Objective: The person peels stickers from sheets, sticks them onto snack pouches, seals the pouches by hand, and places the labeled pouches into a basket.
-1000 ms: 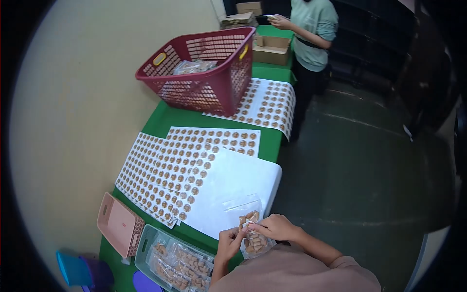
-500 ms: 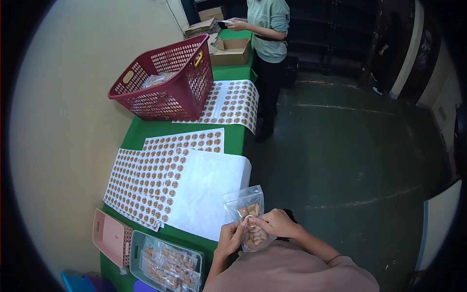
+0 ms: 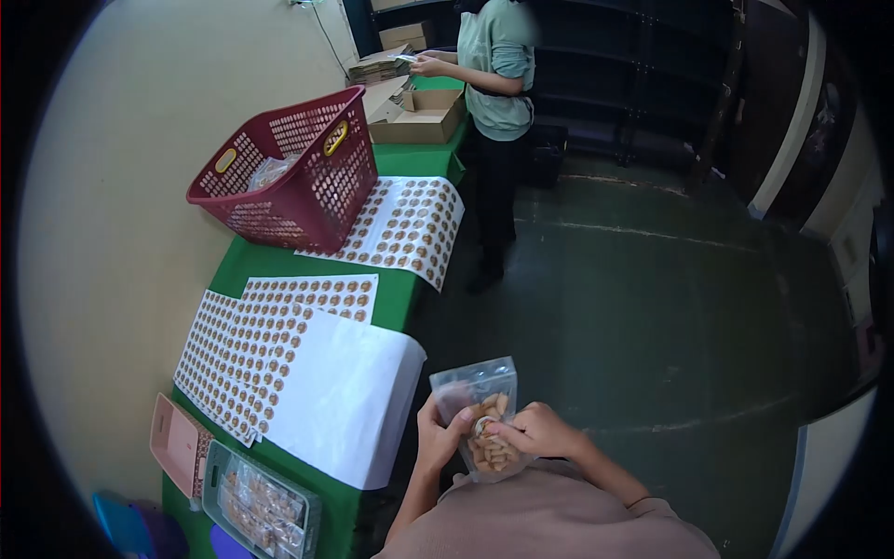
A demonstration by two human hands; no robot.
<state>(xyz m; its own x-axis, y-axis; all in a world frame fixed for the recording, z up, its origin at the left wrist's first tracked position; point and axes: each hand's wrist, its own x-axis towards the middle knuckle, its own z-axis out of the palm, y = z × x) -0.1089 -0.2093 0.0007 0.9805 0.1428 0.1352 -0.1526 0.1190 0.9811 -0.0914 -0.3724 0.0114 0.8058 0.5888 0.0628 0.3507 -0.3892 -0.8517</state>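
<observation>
A clear zip bag [image 3: 494, 447] of light brown snack pieces is held upright in front of my body, past the table's edge. My left hand [image 3: 441, 436] grips its left side, thumb on the front. My right hand [image 3: 540, 431] is closed at the bag's right side, its thumb pressing near a round sticker [image 3: 482, 426] on the front. Sheets of round stickers [image 3: 237, 349] lie on the green table, with a blank white sheet [image 3: 340, 391] over part of them. Filled bags [image 3: 261, 503] lie in a grey-green basket [image 3: 311, 522].
A maroon laundry basket [image 3: 343, 191] holding bags stands on another sticker sheet [image 3: 419, 224]. Beyond it are an open cardboard box [image 3: 424, 129] and a person in a green top [image 3: 503, 102]. A pink basket [image 3: 170, 447] sits at the left, near blue and purple containers [image 3: 126, 526].
The view has turned, so the table and baskets sit farther left. The bag is held more upright, and its front with the sticker shows more. Both hands remain on it.
</observation>
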